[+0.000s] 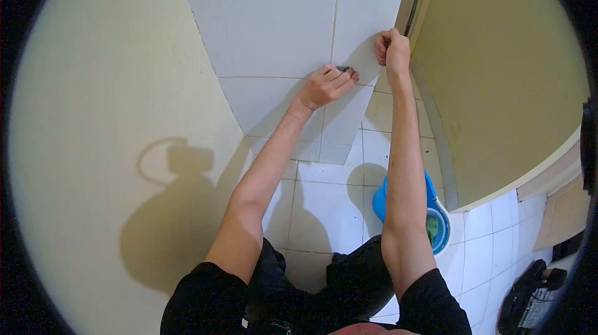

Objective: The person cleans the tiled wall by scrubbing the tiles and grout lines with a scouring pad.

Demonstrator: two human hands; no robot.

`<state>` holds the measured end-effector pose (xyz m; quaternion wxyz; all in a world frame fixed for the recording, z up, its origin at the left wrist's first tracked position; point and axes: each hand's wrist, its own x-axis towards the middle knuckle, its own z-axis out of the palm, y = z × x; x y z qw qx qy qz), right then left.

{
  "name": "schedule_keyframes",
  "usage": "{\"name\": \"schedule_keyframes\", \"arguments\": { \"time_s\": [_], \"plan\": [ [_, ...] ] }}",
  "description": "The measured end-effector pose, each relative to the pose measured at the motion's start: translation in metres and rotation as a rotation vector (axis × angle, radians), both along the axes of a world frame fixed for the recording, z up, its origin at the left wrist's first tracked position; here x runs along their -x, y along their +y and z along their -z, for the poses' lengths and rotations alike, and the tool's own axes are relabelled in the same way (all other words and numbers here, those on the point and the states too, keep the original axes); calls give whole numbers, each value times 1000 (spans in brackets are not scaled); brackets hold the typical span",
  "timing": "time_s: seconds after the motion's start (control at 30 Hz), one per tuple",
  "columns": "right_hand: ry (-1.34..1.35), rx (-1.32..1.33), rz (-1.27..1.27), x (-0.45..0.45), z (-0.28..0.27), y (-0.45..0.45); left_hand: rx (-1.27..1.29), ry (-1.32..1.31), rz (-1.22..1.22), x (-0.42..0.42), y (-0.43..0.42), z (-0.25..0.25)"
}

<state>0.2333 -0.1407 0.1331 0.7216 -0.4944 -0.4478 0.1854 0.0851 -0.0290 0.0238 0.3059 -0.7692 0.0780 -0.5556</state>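
Note:
My left hand (327, 86) is closed around a small dark scouring pad (344, 69) and presses it to the white tiled wall (268, 23), close to a grout line. Most of the pad is hidden under the fingers. By the right edge of that tiled face, my right hand (393, 50) is curled into a fist. Whether anything sits inside its fingers cannot be made out.
A blue bucket (380, 203) with a round basket holding something green (431, 226) stands on the tiled floor (330, 204) beneath my right arm. Cream walls (112, 86) rise on both sides. A black bag-like object (529, 297) lies at the lower right.

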Motion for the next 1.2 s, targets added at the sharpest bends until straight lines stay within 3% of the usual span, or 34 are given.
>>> {"name": "schedule_keyframes", "arguments": {
  "time_s": [0.17,0.3,0.4,0.5,0.6,0.7,0.77,0.9,1.07,1.2],
  "plan": [
    [-14,6,32,0,-2,0,87,-181,-23,0,-1,-31],
    [-30,3,52,-1,-3,0,98,-248,-30,-2,7,2],
    [-22,13,60,1,-3,2,79,-148,-10,1,6,15],
    [-38,13,34,-1,-2,2,5,-33,-39,8,4,-14],
    [-48,10,7,-3,-2,0,145,-224,-67,1,6,-37],
    [-42,21,28,-3,-4,0,142,-259,-34,-1,4,-21],
    [-41,20,31,-3,-3,1,94,-130,21,0,6,20],
    [-60,9,21,-3,-1,1,34,76,69,4,3,29],
    [-40,15,25,-1,-4,-1,69,-142,13,0,6,-11],
    [-54,11,12,0,-6,-4,113,-202,-35,2,5,5]
  ]
}}
